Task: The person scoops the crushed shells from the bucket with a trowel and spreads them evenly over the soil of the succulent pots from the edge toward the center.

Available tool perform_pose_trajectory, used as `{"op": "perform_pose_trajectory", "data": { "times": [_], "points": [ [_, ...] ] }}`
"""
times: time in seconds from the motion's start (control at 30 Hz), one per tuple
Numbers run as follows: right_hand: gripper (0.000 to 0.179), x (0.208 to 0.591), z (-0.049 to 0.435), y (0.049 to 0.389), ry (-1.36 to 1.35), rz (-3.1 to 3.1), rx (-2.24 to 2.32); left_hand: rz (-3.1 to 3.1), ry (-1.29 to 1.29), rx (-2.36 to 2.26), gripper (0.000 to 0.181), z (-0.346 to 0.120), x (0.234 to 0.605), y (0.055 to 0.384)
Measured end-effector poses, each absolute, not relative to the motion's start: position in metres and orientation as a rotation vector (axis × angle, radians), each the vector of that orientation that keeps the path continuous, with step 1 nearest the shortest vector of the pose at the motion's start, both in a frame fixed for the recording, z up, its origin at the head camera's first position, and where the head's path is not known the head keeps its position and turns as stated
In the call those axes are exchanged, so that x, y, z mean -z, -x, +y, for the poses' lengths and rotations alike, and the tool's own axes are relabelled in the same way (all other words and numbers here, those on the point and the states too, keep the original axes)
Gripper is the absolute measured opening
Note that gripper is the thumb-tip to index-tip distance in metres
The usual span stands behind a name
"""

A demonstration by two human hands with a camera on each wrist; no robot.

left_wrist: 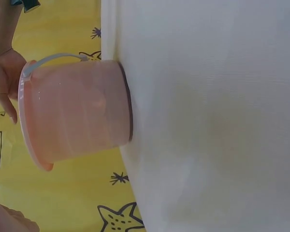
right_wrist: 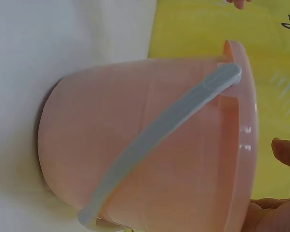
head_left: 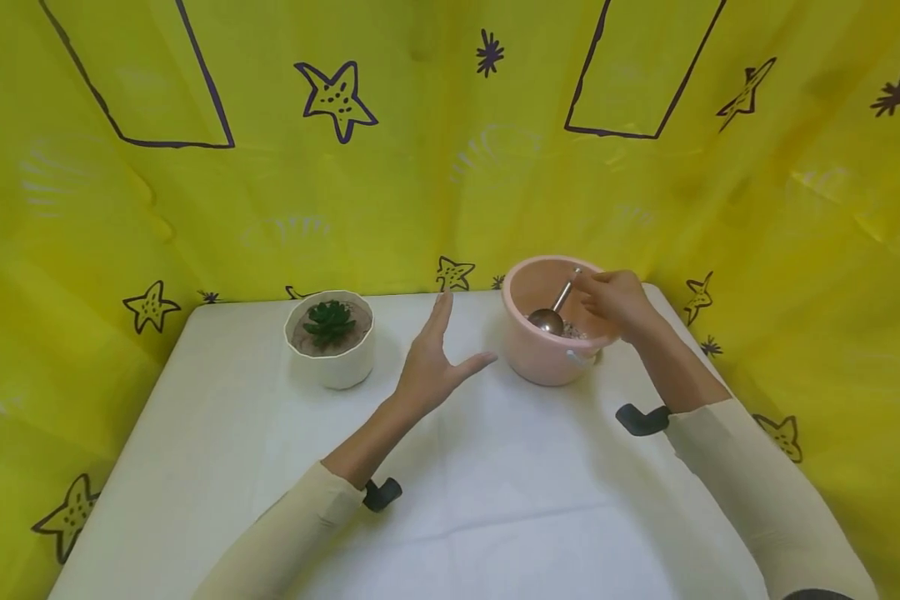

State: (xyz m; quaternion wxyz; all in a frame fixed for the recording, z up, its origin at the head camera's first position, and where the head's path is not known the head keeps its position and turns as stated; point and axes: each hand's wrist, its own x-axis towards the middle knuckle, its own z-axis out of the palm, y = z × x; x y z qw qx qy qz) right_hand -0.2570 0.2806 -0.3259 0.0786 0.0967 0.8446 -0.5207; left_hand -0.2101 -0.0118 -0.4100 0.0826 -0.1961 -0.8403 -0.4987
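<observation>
A pink bucket (head_left: 547, 358) stands upright at the back right of the white table, its pale handle (right_wrist: 154, 130) hanging down the side. Inside it a metal ladle (head_left: 546, 322) leans with its handle up, the bowl on some speckled material (head_left: 572, 331). My right hand (head_left: 621, 302) is over the rim, fingertips at the ladle's handle; in the right wrist view the thumb stands apart from the fingers, whose tips the rim hides. My left hand (head_left: 429, 367) is held above the table between bucket and plant, fingers extended and thumb spread, holding nothing.
To the left stands a white pot (head_left: 337, 367) with a green succulent (head_left: 328, 322). A yellow curtain (head_left: 420, 192) with drawn stars surrounds the back and sides of the white-covered table (head_left: 495, 500).
</observation>
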Motion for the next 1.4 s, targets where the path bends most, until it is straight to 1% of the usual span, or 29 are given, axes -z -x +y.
{"op": "perform_pose_trajectory", "data": {
  "times": [0.2, 0.47, 0.57, 0.8, 1.07, 1.17, 1.23, 1.4],
  "points": [
    [0.076, 0.329, 0.279, 0.267, -0.329, 2.493, 1.559, -2.514, 0.636, 1.498, 0.110, 0.002, 0.410, 0.222],
    [0.065, 0.335, 0.275, 0.280, -0.382, 2.479, 1.582, -2.529, 0.676, 1.512, 0.107, 0.022, 0.413, 0.234],
    [0.057, 0.338, 0.274, 0.282, -0.368, 2.466, 1.607, -2.554, 0.679, 1.515, 0.106, 0.029, 0.417, 0.240],
    [0.031, 0.346, 0.273, 0.288, -0.409, 2.423, 1.705, -2.591, 0.678, 1.543, 0.107, 0.041, 0.421, 0.250],
    [0.011, 0.355, 0.272, 0.300, -0.479, 2.363, 1.831, -2.605, 0.663, 1.568, 0.105, 0.046, 0.422, 0.255],
    [0.011, 0.358, 0.272, 0.302, -0.498, 2.345, 1.859, -2.605, 0.659, 1.572, 0.104, 0.049, 0.423, 0.255],
    [0.015, 0.358, 0.272, 0.302, -0.506, 2.322, 1.881, -2.608, 0.651, 1.588, 0.104, 0.050, 0.423, 0.256],
    [0.033, 0.356, 0.274, 0.302, -0.447, 2.296, 1.927, -2.567, 0.658, 1.632, 0.103, 0.054, 0.424, 0.256]
  ]
}}
